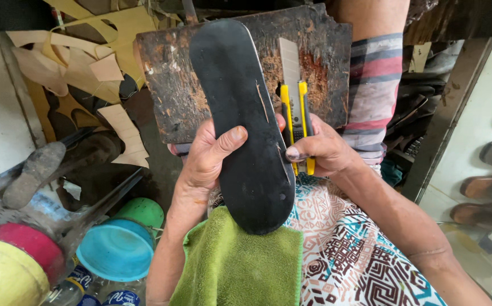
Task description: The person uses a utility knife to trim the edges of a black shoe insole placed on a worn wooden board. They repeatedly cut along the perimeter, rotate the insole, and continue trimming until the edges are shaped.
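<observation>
Over lap, against worn wooden block: left hand gripping black shoe sole, heel end resting on green towel. Right hand clenching yellow utility knife, blade extended, lying just beside sole's right edge. Short slits showing near that edge; trimming judged partial, most of outline remaining uncut.

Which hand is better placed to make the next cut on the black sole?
Probably the right hand: it grips the yellow utility knife with the blade out, beside the black sole. The left hand holds that sole.
</observation>
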